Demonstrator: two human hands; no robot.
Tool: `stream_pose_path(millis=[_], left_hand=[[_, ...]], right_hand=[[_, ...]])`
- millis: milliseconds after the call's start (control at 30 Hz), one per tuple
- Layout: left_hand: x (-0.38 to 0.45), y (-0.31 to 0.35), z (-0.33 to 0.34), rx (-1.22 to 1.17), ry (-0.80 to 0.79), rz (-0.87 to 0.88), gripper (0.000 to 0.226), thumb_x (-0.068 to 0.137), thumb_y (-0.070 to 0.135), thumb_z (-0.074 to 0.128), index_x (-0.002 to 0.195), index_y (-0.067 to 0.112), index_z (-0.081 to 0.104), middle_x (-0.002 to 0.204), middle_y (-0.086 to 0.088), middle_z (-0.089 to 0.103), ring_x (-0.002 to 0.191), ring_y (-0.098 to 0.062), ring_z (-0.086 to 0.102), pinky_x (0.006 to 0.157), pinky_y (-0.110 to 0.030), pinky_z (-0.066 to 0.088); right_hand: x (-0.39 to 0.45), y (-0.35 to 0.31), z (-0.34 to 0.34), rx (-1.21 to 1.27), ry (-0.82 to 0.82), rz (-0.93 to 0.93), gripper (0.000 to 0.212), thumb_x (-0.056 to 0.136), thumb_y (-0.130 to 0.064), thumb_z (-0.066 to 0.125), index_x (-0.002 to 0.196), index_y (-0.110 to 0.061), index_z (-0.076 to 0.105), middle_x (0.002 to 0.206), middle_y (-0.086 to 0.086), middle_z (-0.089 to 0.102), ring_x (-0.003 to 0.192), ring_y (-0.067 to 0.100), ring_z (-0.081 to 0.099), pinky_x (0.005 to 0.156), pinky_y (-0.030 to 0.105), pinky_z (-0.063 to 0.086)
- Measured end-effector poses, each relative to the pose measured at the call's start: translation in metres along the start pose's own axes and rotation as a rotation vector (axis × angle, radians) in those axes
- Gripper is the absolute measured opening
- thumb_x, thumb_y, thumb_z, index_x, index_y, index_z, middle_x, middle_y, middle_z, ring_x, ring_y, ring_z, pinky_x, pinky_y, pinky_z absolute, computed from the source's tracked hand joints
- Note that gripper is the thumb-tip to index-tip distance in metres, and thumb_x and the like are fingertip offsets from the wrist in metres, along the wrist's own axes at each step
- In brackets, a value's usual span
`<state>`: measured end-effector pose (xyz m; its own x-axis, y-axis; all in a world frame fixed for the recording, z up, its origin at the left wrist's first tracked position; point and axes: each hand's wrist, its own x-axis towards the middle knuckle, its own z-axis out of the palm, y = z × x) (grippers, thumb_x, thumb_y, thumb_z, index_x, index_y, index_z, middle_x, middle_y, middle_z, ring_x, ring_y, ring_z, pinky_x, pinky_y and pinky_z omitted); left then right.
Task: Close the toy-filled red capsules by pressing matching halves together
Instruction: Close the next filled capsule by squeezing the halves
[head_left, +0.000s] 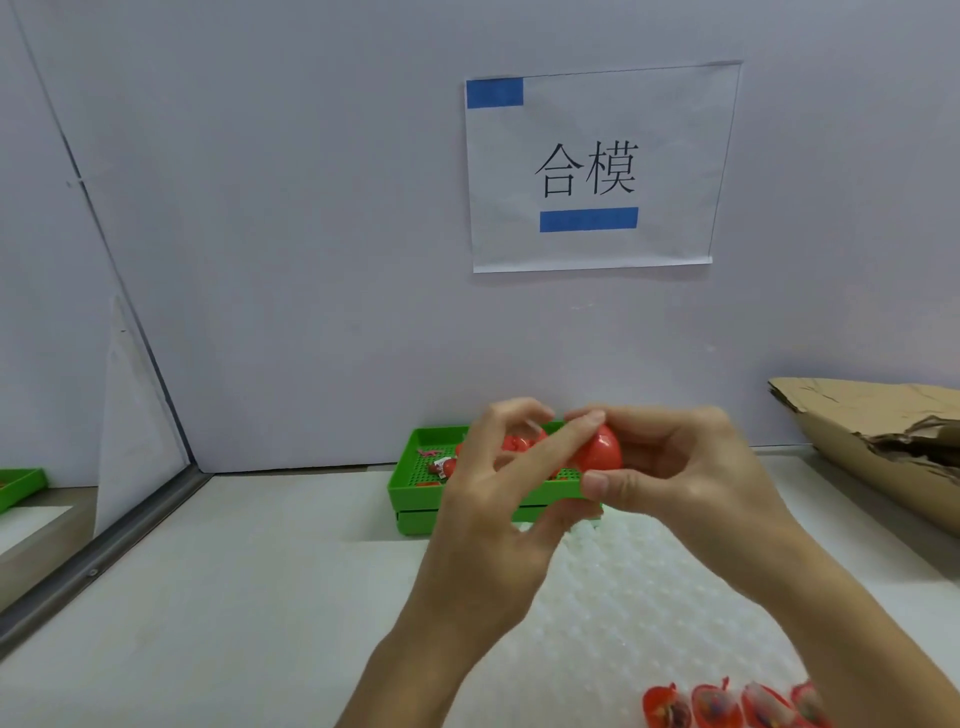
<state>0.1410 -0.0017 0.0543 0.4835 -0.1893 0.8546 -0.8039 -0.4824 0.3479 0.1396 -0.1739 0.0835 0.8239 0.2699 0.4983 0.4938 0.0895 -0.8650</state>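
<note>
A red capsule (602, 450) is held up between both hands above the table. My right hand (675, 467) grips its rounded right side with thumb below and fingers on top. My left hand (498, 499) holds the left side, its fingers curled around the other red half (517, 442), which is mostly hidden. Behind the hands sits a green tray (410, 478) with loose red pieces and small toys. Several open toy-filled red capsule halves (717, 704) lie in a row at the bottom edge.
A white bubble-textured mat (649, 597) covers the table under the hands. Torn cardboard (872, 441) lies at the right. A wall with a paper sign (592, 166) stands close behind. A second green tray (18, 486) shows at the far left.
</note>
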Motion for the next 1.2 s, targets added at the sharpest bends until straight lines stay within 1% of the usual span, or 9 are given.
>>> stream_pose_path(millis=[133, 333, 500, 633, 733, 800, 1033, 1100, 1200], left_hand=[[0.000, -0.002, -0.002, 0.042, -0.015, 0.167, 0.042, 0.088, 0.001, 0.068, 0.129, 0.010, 0.063, 0.136, 0.001, 0.061, 0.131, -0.009, 0.053, 0.106, -0.028, 0.046], [-0.003, -0.004, 0.003, 0.031, -0.023, 0.147, 0.045, 0.082, -0.010, 0.070, 0.125, 0.002, 0.064, 0.129, 0.001, 0.063, 0.126, -0.008, 0.057, 0.105, -0.023, 0.045], [-0.003, -0.003, 0.001, -0.033, -0.023, 0.045, 0.048, 0.081, -0.005, 0.071, 0.125, 0.013, 0.067, 0.121, 0.008, 0.070, 0.118, -0.002, 0.061, 0.097, -0.030, 0.052], [-0.002, -0.001, -0.004, -0.086, -0.067, -0.138, 0.074, 0.079, 0.000, 0.071, 0.143, 0.032, 0.048, 0.114, 0.025, 0.069, 0.114, 0.004, 0.060, 0.099, -0.016, 0.046], [0.000, -0.002, -0.006, -0.040, -0.093, -0.074, 0.049, 0.077, 0.001, 0.069, 0.118, 0.027, 0.066, 0.106, 0.018, 0.066, 0.105, -0.001, 0.060, 0.090, -0.024, 0.051], [0.001, -0.001, -0.006, -0.018, -0.080, -0.039, 0.040, 0.076, -0.002, 0.068, 0.109, 0.021, 0.068, 0.103, 0.018, 0.064, 0.101, -0.001, 0.059, 0.086, -0.023, 0.051], [0.000, -0.002, -0.004, 0.026, -0.010, -0.017, 0.041, 0.078, 0.000, 0.065, 0.109, 0.027, 0.064, 0.102, 0.013, 0.063, 0.099, -0.003, 0.059, 0.082, -0.027, 0.054], [0.001, -0.002, -0.004, 0.022, -0.002, -0.033, 0.039, 0.079, 0.002, 0.065, 0.107, 0.028, 0.064, 0.101, 0.015, 0.062, 0.097, -0.006, 0.061, 0.080, -0.029, 0.054], [0.002, -0.001, -0.006, -0.014, -0.017, -0.129, 0.037, 0.076, 0.006, 0.070, 0.106, 0.027, 0.068, 0.114, 0.021, 0.063, 0.109, -0.006, 0.061, 0.089, -0.024, 0.052]], right_hand=[[0.000, 0.000, 0.002, -0.035, -0.110, 0.051, 0.023, 0.072, -0.010, 0.079, 0.093, -0.019, 0.080, 0.088, 0.006, 0.079, 0.085, 0.019, 0.076, 0.071, 0.020, 0.057], [0.000, 0.011, 0.003, -0.004, -0.087, 0.102, 0.019, 0.070, -0.012, 0.075, 0.086, -0.018, 0.081, 0.084, 0.009, 0.078, 0.083, 0.022, 0.075, 0.073, 0.024, 0.057], [0.001, 0.021, 0.004, 0.187, -0.114, 0.216, 0.032, 0.073, -0.020, 0.079, 0.101, -0.004, 0.078, 0.097, 0.025, 0.074, 0.093, 0.034, 0.072, 0.084, 0.036, 0.059], [0.001, 0.024, 0.006, 0.280, -0.133, 0.298, 0.027, 0.083, -0.009, 0.071, 0.107, 0.003, 0.074, 0.102, 0.028, 0.070, 0.095, 0.034, 0.069, 0.096, 0.046, 0.056], [0.002, 0.026, 0.005, 0.305, -0.140, 0.309, 0.028, 0.080, -0.013, 0.073, 0.102, 0.004, 0.074, 0.094, 0.021, 0.071, 0.091, 0.030, 0.069, 0.094, 0.045, 0.056], [0.002, 0.026, 0.006, 0.342, -0.143, 0.321, 0.031, 0.079, -0.015, 0.072, 0.102, 0.005, 0.074, 0.095, 0.021, 0.071, 0.092, 0.030, 0.069, 0.094, 0.043, 0.056], [0.002, 0.021, 0.016, 0.552, -0.187, 0.324, 0.032, 0.088, -0.028, 0.065, 0.097, 0.001, 0.073, 0.083, 0.004, 0.071, 0.083, 0.019, 0.069, 0.092, 0.037, 0.057], [0.003, 0.024, 0.021, 0.568, -0.138, 0.315, 0.037, 0.086, -0.029, 0.068, 0.098, 0.005, 0.071, 0.083, 0.006, 0.070, 0.082, 0.019, 0.068, 0.095, 0.040, 0.056], [0.004, 0.027, 0.026, 0.560, -0.054, 0.301, 0.035, 0.084, -0.029, 0.072, 0.095, 0.004, 0.075, 0.089, 0.015, 0.069, 0.086, 0.024, 0.068, 0.083, 0.034, 0.059]])
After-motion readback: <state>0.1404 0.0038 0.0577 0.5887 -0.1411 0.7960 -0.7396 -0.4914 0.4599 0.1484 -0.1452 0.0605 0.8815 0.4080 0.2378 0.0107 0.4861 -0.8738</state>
